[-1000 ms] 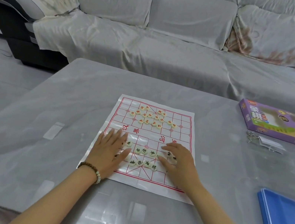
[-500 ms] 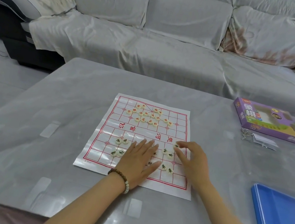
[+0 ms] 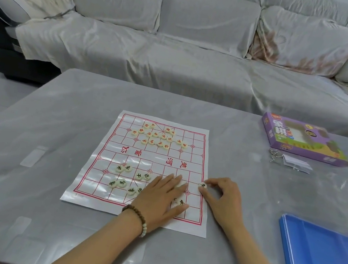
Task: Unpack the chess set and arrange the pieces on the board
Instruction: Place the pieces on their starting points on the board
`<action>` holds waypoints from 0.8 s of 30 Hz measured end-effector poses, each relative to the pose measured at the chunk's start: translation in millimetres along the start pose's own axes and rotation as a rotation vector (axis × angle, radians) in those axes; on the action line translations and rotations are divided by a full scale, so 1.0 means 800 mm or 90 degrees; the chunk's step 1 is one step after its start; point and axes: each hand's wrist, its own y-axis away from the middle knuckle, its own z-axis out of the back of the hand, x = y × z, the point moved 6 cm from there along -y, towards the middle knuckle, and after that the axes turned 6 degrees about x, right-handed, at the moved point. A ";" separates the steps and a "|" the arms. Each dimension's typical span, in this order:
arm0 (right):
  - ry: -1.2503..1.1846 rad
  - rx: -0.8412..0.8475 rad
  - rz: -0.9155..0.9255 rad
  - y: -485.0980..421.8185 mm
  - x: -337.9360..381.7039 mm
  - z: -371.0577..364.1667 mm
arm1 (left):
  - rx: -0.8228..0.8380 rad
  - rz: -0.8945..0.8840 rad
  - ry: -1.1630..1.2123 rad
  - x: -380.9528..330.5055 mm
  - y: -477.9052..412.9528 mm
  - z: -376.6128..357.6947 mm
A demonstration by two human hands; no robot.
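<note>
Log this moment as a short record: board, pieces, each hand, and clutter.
board: paper xiangqi sheet, flat on the table
red-lettered pieces: bunched on the far half
dark-lettered pieces: scattered on the near half
left hand: flat on the board, fingers straight
right hand: pinches one piece at the board's right edge
clutter: purple box, blue tray to the right

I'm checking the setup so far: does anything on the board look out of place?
Yes. The red pieces lie bunched in a loose cluster on the far half of the board, off the line crossings; the black pieces lie scattered too.
</note>
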 end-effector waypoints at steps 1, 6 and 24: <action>0.007 0.008 -0.004 -0.003 0.000 -0.001 | -0.005 0.004 0.001 0.007 0.004 0.001; 0.024 0.023 -0.021 -0.007 -0.004 -0.005 | -0.049 0.055 -0.005 0.039 0.016 -0.002; 0.019 0.038 0.090 0.015 0.045 -0.016 | -0.094 0.081 -0.008 0.034 0.027 0.006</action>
